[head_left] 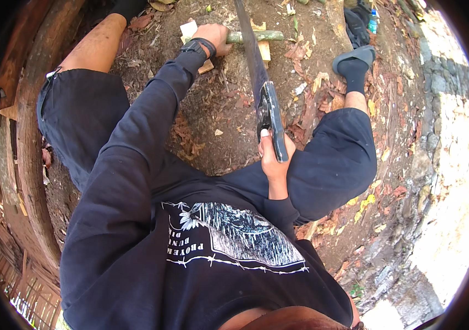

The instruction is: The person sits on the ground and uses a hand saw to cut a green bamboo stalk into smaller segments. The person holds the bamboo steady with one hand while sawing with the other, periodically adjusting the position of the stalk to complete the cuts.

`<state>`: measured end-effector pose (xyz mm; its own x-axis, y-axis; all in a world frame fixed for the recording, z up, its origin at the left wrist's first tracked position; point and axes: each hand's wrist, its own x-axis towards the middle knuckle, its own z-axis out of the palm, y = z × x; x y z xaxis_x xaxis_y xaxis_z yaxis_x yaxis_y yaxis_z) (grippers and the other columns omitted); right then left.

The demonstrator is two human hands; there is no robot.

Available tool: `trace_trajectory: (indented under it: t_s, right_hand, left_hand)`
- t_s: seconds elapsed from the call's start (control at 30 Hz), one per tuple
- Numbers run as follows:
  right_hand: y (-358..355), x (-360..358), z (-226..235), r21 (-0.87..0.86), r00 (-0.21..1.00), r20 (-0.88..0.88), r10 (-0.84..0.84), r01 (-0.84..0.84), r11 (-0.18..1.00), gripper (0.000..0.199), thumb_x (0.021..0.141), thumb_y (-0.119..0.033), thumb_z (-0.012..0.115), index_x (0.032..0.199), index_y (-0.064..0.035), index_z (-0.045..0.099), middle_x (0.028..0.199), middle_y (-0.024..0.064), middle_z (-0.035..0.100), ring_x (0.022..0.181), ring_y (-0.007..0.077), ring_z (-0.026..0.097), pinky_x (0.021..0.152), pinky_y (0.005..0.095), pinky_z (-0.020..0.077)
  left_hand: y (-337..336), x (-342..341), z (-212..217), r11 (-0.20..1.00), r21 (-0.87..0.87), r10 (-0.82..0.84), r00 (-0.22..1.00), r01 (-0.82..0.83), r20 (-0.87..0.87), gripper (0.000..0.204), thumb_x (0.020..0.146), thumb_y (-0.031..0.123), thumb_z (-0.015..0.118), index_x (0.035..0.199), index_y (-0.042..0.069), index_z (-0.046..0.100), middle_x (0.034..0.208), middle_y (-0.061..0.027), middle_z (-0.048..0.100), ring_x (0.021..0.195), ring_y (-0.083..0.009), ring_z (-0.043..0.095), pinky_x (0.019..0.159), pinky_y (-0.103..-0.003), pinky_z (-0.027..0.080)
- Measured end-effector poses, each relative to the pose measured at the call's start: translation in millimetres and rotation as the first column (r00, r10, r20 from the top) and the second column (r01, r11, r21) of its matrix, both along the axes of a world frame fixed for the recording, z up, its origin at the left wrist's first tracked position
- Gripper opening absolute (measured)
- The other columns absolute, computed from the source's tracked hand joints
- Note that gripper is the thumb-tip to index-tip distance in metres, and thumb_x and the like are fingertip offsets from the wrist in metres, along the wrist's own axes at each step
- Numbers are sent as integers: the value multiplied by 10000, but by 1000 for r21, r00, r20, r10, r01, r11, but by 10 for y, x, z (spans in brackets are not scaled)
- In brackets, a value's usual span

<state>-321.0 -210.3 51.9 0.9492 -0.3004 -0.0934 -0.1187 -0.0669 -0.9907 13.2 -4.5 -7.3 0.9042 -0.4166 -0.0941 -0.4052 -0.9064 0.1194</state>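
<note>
Black printed sweatshirt (212,258) nearest. Right hand (274,159): grip clenched on machete (262,88) handle, blade over green stalk (256,37). Left hand (212,37): grip clenched, pinning stalk on wooden block (264,50), on dirt ground (218,104).

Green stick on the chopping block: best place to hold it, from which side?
Grip the green stick at its left end, coming from the left, as the left hand does. The machete blade crosses its middle, so that end stays away from the edge.

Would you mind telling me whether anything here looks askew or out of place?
Nothing stands out. The left hand steadies a green stick on a wood block; the right hand holds a long blade across it. Chips litter the ground.
</note>
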Motion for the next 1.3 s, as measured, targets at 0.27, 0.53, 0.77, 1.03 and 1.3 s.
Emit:
trace_trajectory:
  t_s: [0.27,0.53,0.77,1.03,1.3]
  right_hand:
    - [15,-119,116,19,999,-37,-3,4,1000,131,992,-82,758,934,28,715,677,-2,600,594,64,511,557,290,415]
    - [246,285,72,-58,1000,9,-28,28,998,168,998,-103,757,895,20,707,660,-13,579,588,61,493,551,291,407]
    - [150,228,186,-145,999,-36,14,-19,989,203,990,-92,759,846,22,672,646,-5,565,577,67,480,538,299,394]
    - [85,88,289,-128,1000,-19,6,-9,992,179,1002,-97,760,880,21,702,636,-17,577,576,53,506,525,280,387]
    - [231,202,347,148,998,-46,-30,36,988,197,1033,-109,734,884,6,679,687,-18,616,568,41,548,508,247,402]
  left_hand:
    - [-52,-26,38,999,-35,38,999,-37,35,364,911,442,791,1012,95,831,930,-211,797,869,-387,791,804,-484,648]
    - [-48,-86,-34,996,-86,46,994,-38,102,354,898,417,800,992,78,837,927,-235,792,872,-398,793,810,-479,651]
    - [-60,6,-131,986,-126,125,986,-111,110,295,880,375,811,1005,109,842,907,-213,795,859,-387,795,811,-474,654]
    - [-50,-150,-141,996,-84,-31,990,43,136,252,880,337,796,994,112,810,892,-176,797,844,-369,796,783,-483,648]
    - [-102,-97,-83,988,-123,111,984,-94,140,212,880,299,811,957,102,827,912,-207,796,880,-375,799,803,-479,651]
